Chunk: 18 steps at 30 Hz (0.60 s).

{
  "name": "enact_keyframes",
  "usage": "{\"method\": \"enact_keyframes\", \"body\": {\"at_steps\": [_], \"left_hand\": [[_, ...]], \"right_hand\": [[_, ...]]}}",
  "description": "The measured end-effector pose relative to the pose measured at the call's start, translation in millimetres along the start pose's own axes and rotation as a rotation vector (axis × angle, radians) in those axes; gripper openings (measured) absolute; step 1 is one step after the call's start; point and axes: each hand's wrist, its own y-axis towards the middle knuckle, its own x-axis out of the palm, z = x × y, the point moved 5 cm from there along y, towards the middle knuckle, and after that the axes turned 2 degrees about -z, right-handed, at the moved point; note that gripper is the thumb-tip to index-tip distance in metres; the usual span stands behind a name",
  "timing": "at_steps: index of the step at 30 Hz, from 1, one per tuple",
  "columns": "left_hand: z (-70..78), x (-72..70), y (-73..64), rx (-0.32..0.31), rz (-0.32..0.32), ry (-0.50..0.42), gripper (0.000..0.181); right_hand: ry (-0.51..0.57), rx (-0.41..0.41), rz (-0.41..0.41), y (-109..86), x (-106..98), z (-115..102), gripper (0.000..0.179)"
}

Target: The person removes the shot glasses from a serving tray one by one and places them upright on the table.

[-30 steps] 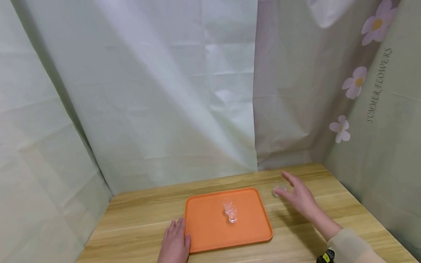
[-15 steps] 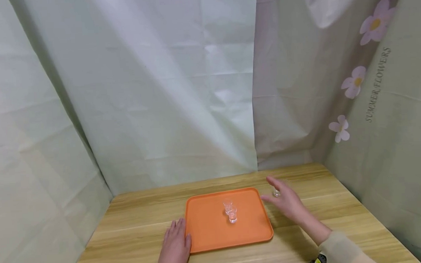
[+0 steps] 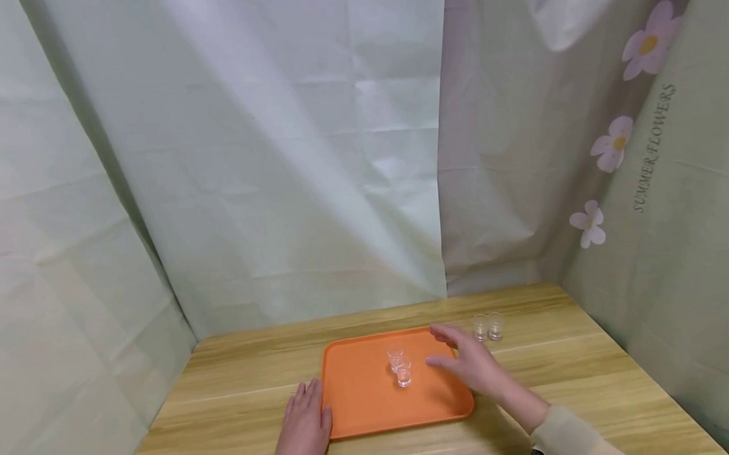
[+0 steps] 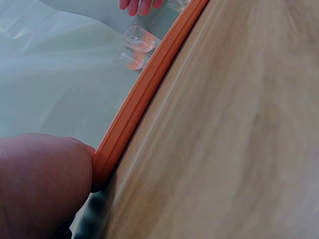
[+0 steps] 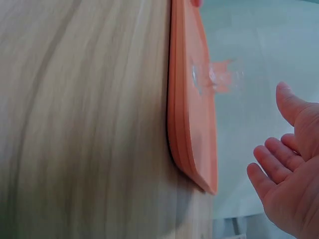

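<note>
An orange tray (image 3: 366,411) lies on the wooden table, with two small clear shot glasses standing near its middle, a rear glass (image 3: 395,359) and a front glass (image 3: 404,376). My left hand (image 3: 302,427) rests at the tray's left edge, fingers straight; the left wrist view has it against the orange rim (image 4: 134,107). Over the tray's right side hovers my right hand (image 3: 468,362), thumb and fingers spread apart with nothing between them, just right of the two glasses. In the right wrist view the hand (image 5: 294,164) is likewise spread.
Two more clear shot glasses, a left one (image 3: 480,327) and a right one (image 3: 495,326), stand side by side on the table (image 3: 225,383) behind the right hand. Pale green curtains (image 3: 277,190) with printed flowers enclose the table at the back and sides.
My right hand has moved left and toward me, from beside the two glasses at the back right to over the tray, uncovering those glasses. My left hand stays at the tray's edge.
</note>
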Motion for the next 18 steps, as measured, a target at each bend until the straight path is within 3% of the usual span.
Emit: {"method": "enact_keyframes", "body": {"at_steps": [6,18], "left_hand": [[-1.8,1.3,0.5,0.004,0.001,0.000,0.056],[-2.1,0.1,0.1,0.013,0.020,-0.006,0.056]], "right_hand": [[0.016,-0.030,-0.037,-0.9,17,-4,0.059],[0.085,0.005,-0.104,-2.3,38,-4,0.055]]}}
